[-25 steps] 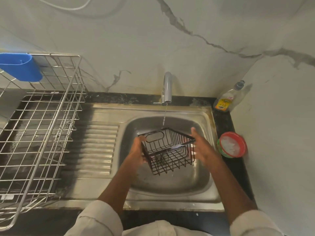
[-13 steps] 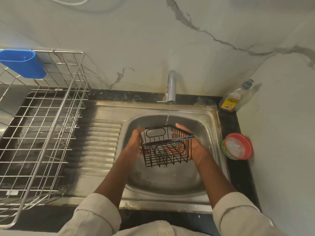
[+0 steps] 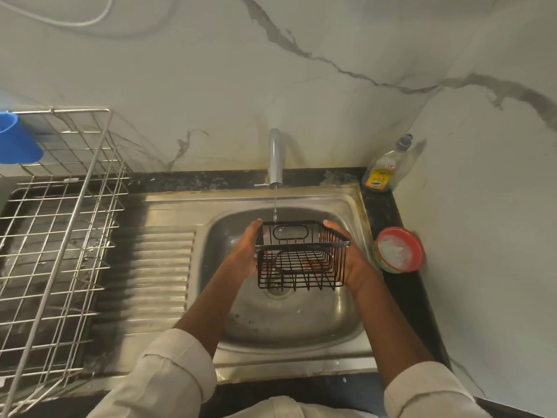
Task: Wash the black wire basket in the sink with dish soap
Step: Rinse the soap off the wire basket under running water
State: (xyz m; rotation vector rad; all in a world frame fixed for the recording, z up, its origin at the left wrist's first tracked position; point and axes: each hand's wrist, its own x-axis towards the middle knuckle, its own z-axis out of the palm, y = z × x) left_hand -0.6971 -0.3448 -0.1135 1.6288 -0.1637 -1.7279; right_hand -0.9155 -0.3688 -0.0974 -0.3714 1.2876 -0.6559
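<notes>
Basket first: the black wire basket is held in the air over the sink, between my two hands, with its open top turned toward the wall and partly up. A thin stream of water from the tap meets its far upper rim. Its long axis runs left to right, so each hand holds one short end, and both are equally near.

Going from the left: a steel dish rack stands on the draining board, and a blue plastic holder hangs on its back corner. I cannot see what is in the holder, and I see no dishes in the rack.

My left hand lies against the left end of the basket, the fingers curled around its upper corner. My right hand supports the right end from beside and below, fingers bent around the wires.

To the right, on the dark counter, the dish soap bottle stands in the corner against the wall, well apart from my hands. Nearer, just beside the sink, a red-rimmed bowl holds something white, maybe foam or soap paste.

I judge that this is rinsing. The right hand is closer to the soap if it is needed.
</notes>
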